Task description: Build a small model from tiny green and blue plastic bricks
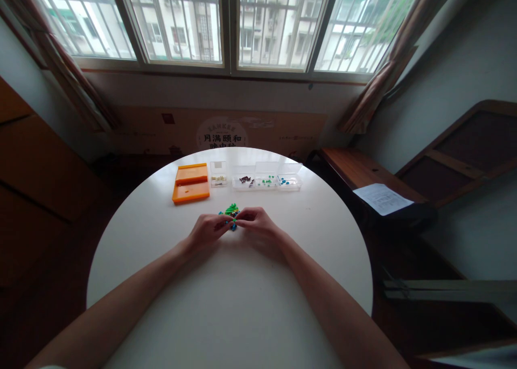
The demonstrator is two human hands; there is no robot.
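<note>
My left hand (208, 229) and my right hand (257, 220) meet over the middle of the white round table (226, 299). Thumbs and fingertips are pinched together from both sides on a small green piece (234, 220), too small to make out its shape. Directly behind and under the fingertips lies a cluster of green, blue and yellow toy bricks (232, 209). Fingers cover part of this cluster, so I cannot tell whether the green piece touches it.
At the table's far side stand an orange tray (191, 195), a small clear box (218, 169) with pale pieces, and a clear compartment box (266, 188) holding brown, green and blue pieces. Right of the table, papers (382, 198) rest by a wooden bench (347, 167).
</note>
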